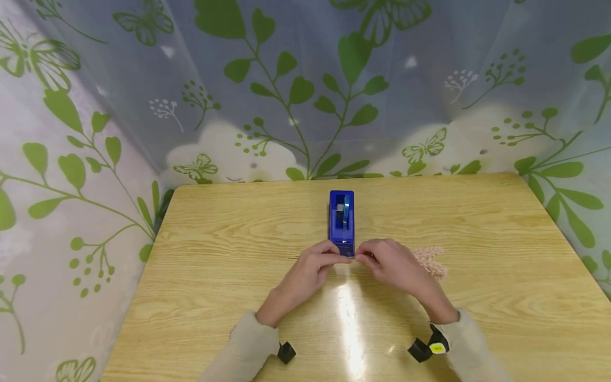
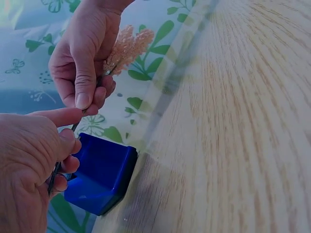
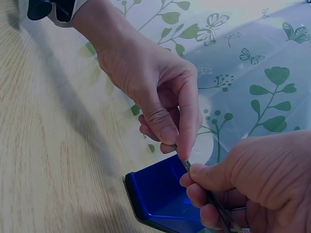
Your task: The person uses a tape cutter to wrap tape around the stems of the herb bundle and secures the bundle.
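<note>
At dispenser [image 1: 341, 223]: hands w/ stem [image 3: 186, 164]

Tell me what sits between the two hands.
A thin dark stem, pinched by left hand and right hand, spans the gap above the blue tape dispenser; clearest in the wrist views.

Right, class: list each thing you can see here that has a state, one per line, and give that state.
left hand: pinching the thin stem
right hand: pinching the same stem
stem: held between both hands, above the dispenser's near end
pink flower sprig: sticking out behind the right hand
blue tape dispenser: upright on the table
table: glossy, reflecting light
</note>
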`<state>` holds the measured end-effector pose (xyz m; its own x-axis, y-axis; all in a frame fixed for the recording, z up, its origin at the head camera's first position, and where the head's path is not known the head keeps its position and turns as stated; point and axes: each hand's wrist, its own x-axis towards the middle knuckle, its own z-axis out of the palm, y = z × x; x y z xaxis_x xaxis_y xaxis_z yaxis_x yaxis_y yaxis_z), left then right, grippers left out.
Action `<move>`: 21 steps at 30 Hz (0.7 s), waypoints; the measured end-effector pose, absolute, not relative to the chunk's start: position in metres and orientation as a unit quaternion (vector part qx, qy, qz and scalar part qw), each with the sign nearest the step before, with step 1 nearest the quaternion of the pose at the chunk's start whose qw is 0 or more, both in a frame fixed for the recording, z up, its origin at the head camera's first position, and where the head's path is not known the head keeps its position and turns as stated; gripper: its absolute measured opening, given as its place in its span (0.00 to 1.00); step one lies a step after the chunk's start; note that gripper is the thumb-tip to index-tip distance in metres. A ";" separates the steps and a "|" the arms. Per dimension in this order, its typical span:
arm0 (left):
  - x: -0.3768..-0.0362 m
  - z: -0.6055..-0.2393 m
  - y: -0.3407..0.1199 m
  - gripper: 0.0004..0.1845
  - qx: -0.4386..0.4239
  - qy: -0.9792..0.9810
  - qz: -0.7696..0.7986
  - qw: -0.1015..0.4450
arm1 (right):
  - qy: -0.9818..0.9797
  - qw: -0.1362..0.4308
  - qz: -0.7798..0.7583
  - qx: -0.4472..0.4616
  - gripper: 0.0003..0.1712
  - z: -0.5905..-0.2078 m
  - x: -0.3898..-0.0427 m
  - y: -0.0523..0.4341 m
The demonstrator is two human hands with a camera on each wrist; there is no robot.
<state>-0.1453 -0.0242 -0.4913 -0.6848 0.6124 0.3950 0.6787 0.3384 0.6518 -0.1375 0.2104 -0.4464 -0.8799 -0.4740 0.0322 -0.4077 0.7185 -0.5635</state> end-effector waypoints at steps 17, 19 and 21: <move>-0.143 -0.490 -0.021 0.27 -0.390 -0.824 -0.406 0.060 | 0.926 0.032 -0.282 -0.249 0.04 -0.443 -0.138 0.213; -0.143 -0.490 -0.020 0.26 -0.384 -0.828 -0.405 0.058 | 0.927 0.027 -0.277 -0.250 0.03 -0.443 -0.137 0.213; -0.143 -0.490 -0.020 0.25 -0.378 -0.831 -0.404 0.055 | 0.929 0.021 -0.273 -0.250 0.03 -0.443 -0.137 0.213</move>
<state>-0.1426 -0.0196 -0.4903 -0.7087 0.5833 0.3970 0.6726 0.3885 0.6299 -0.1368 0.2127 -0.4429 -0.8737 -0.4767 0.0968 -0.4532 0.7255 -0.5180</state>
